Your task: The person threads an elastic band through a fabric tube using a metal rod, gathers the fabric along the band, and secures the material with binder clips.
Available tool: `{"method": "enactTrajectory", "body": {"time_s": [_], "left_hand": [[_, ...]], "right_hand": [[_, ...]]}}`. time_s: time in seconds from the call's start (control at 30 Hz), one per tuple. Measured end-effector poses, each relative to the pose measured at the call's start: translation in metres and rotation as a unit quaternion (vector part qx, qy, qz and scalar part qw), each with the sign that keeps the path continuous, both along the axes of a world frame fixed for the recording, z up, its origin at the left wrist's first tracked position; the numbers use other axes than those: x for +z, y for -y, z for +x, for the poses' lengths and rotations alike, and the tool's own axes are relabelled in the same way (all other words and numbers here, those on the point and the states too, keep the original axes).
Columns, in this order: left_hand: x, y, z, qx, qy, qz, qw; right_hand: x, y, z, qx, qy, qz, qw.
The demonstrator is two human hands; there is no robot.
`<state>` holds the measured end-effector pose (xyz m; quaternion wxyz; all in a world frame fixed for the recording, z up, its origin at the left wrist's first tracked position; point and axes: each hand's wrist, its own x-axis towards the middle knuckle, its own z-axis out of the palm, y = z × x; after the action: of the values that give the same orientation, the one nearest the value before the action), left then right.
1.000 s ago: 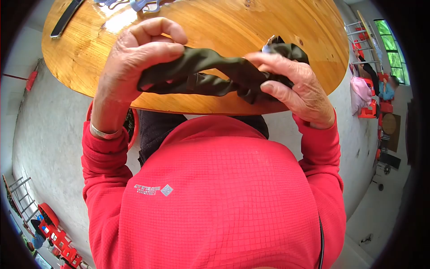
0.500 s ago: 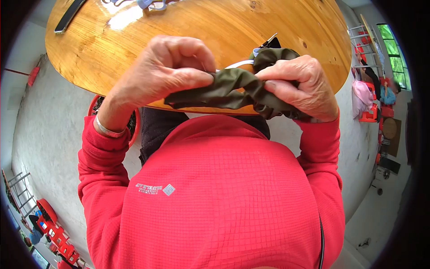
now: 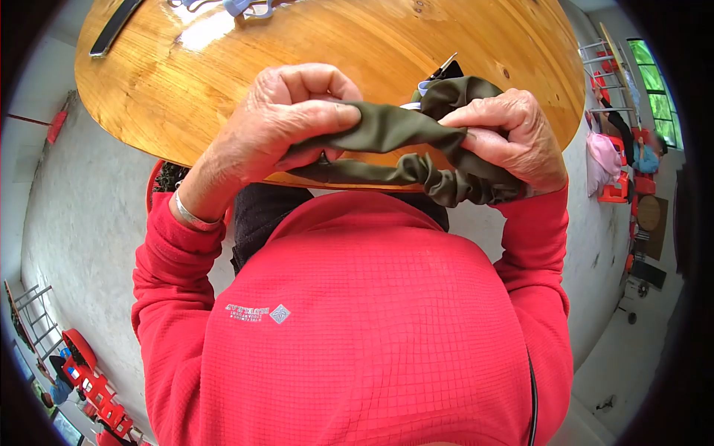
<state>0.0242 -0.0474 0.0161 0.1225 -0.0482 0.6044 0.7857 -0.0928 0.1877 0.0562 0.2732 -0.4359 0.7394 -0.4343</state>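
A gathered olive-green fabric tube (image 3: 394, 128) is stretched between my two hands above the table's near edge. My left hand (image 3: 290, 111) pinches its left end between thumb and fingers. My right hand (image 3: 513, 137) grips the bunched part on the right, thumb and index finger closed on the cloth. The fabric forms a loop, its lower strand crinkled and hanging nearer my body. Behind the cloth shows a short piece of white band (image 3: 410, 105), mostly covered. Just beyond lies a small black object (image 3: 448, 71) with a thin pale tip.
The round wooden table (image 3: 357, 44) carries a black strip (image 3: 115, 28) at far left and light-blue plastic-looking pieces (image 3: 239, 6) at the top edge. A red container with dark contents (image 3: 171, 175) stands below the table's left side. People and red stools are in the background.
The upper strand has been drawn smoother and flatter between my hands, and the lower strand has separated from it. Less of the white band shows. My left hand has shifted slightly right.
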Motion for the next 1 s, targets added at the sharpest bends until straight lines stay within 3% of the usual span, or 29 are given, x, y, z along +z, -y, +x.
{"method": "enactTrajectory", "body": {"time_s": [0.2,0.43,0.53,0.6,0.73,0.8,0.9,1.0], "left_hand": [[0.009,-0.003,-0.001,-0.031,-0.022,-0.026,0.999],[0.004,-0.003,-0.003,-0.033,-0.042,-0.036,0.998],[0.005,-0.007,-0.004,-0.003,-0.074,-0.043,0.996],[0.009,-0.009,-0.003,-0.013,-0.077,-0.040,0.996],[0.009,-0.005,0.000,-0.064,-0.061,-0.045,0.995],[0.004,-0.005,0.004,-0.078,-0.063,-0.011,0.995],[-0.007,-0.001,0.012,-0.059,-0.172,-0.149,0.972],[-0.013,-0.004,0.016,-0.033,-0.173,-0.151,0.973]], "right_hand": [[0.003,0.006,0.003,0.038,-0.028,0.011,0.999],[-0.026,0.019,0.016,0.050,-0.056,-0.064,0.995],[-0.008,0.022,0.019,0.029,-0.059,-0.029,0.997],[-0.007,0.023,0.017,0.039,-0.139,-0.034,0.989],[-0.007,0.018,0.013,0.067,-0.119,-0.044,0.990],[0.005,0.016,0.016,0.080,-0.145,0.007,0.986],[0.005,0.011,0.024,0.080,-0.168,0.031,0.982],[-0.001,0.014,0.029,0.081,-0.159,0.014,0.984]]}}
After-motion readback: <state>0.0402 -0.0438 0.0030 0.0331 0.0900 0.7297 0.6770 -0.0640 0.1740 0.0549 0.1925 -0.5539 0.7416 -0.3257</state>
